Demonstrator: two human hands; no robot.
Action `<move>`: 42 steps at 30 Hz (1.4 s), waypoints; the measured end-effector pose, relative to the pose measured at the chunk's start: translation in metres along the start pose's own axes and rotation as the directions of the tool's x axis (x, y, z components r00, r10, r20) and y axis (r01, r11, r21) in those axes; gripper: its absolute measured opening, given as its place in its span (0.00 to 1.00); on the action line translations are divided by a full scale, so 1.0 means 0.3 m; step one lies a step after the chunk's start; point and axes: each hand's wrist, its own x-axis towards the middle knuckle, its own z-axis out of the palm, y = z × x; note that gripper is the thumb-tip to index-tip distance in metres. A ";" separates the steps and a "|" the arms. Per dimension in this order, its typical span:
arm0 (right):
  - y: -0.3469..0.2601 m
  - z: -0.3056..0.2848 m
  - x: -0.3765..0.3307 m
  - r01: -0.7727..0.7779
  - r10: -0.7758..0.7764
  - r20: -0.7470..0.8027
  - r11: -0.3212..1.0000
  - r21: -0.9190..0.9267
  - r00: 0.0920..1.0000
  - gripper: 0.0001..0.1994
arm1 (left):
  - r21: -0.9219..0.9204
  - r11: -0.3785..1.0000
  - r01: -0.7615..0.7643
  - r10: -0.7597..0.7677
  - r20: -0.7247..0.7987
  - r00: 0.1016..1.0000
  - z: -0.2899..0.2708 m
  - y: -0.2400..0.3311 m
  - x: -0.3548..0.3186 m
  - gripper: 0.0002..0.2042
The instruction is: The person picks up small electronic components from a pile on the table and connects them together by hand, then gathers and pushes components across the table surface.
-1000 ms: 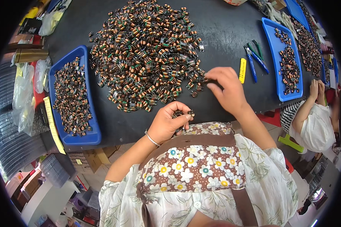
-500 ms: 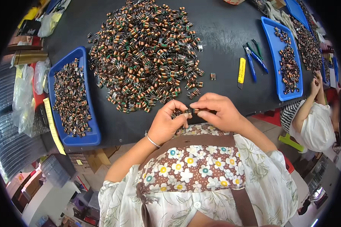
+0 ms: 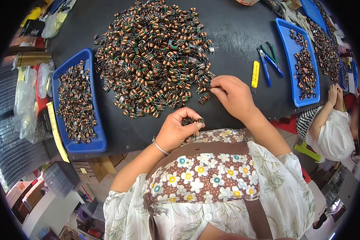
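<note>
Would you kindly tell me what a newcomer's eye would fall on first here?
Most likely the big heap of small copper-wound parts on the dark table in front of the person. Next, perhaps, the blue tray of similar parts to its left. Closer in, the left hand clutches a few parts near the apron, while the right hand is at the heap's right edge.

Blk tbl (image 3: 242, 38), scuffed top; pale flr (image 3: 289, 138) past near edge; wht counter (image 3: 50, 214) lwr L.
</note>
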 end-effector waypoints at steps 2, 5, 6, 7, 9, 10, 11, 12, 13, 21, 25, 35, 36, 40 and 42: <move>0.012 0.011 0.000 0.041 -0.041 0.001 0.996 -0.083 0.999 0.06 | 0.003 1.000 -0.007 0.007 -0.013 1.000 0.005 0.003 -0.003 0.05; -0.019 0.001 -0.007 -0.103 0.100 0.094 0.995 0.020 0.991 0.07 | -0.013 1.000 -0.012 0.011 -0.036 0.999 0.001 0.003 -0.006 0.05; -0.029 -0.004 -0.011 -0.195 0.179 0.151 0.976 0.101 0.972 0.08 | -0.028 1.000 -0.011 0.009 -0.043 0.999 0.002 0.003 -0.006 0.05; -0.033 -0.011 -0.018 -0.195 0.179 0.151 0.975 0.101 0.972 0.08 | -0.029 1.000 -0.010 0.009 -0.043 0.999 0.000 0.004 -0.006 0.05; -0.038 -0.027 -0.035 -0.269 0.175 0.278 0.897 0.350 0.945 0.08 | -0.012 1.000 -0.023 0.022 -0.042 0.999 -0.003 0.001 -0.003 0.06; -0.049 -0.031 -0.042 -0.270 0.176 0.278 0.897 0.350 0.944 0.08 | -0.012 1.000 -0.022 0.022 -0.042 0.999 -0.004 -0.004 -0.001 0.06; -0.063 -0.035 -0.049 -0.292 0.165 0.324 0.869 0.399 0.932 0.08 | -0.003 0.999 -0.041 0.041 -0.051 0.998 -0.005 -0.011 0.002 0.06; -0.075 -0.040 -0.052 -0.315 0.151 0.368 0.839 0.443 0.918 0.08 | 0.007 0.998 -0.060 0.061 -0.059 0.996 -0.005 -0.013 0.006 0.06; -0.087 -0.042 -0.053 -0.354 0.165 0.406 0.819 0.452 0.899 0.07 | 0.007 0.998 -0.061 0.061 -0.058 0.996 0.002 -0.009 0.006 0.06; -0.094 -0.029 -0.046 -0.171 0.026 0.317 0.881 0.441 0.948 0.07 | 0.059 0.997 -0.050 0.054 -0.059 0.997 0.003 0.003 -0.008 0.06; -0.045 0.020 -0.035 0.089 -0.097 0.126 0.993 0.074 0.987 0.09 | 0.033 0.999 -0.042 0.043 -0.061 0.997 0.003 0.004 -0.007 0.05; -0.053 -0.023 -0.049 -0.410 0.209 0.405 0.753 0.515 0.890 0.08 | -0.382 0.923 0.035 0.078 0.278 0.957 -0.048 -0.016 -0.003 0.07; -0.052 -0.024 -0.050 -0.411 0.213 0.401 0.754 0.513 0.891 0.08 | -0.451 0.889 0.072 0.107 0.359 0.927 -0.051 -0.014 -0.001 0.08; -0.054 -0.004 -0.047 -0.505 0.263 0.441 0.582 0.637 0.858 0.12 | -0.459 0.887 0.049 0.162 0.408 0.899 -0.063 -0.026 0.006 0.08; -0.059 -0.005 -0.043 -0.500 0.260 0.430 0.514 0.697 0.865 0.12 | -0.464 0.886 0.010 0.215 0.429 0.877 -0.060 -0.027 0.013 0.11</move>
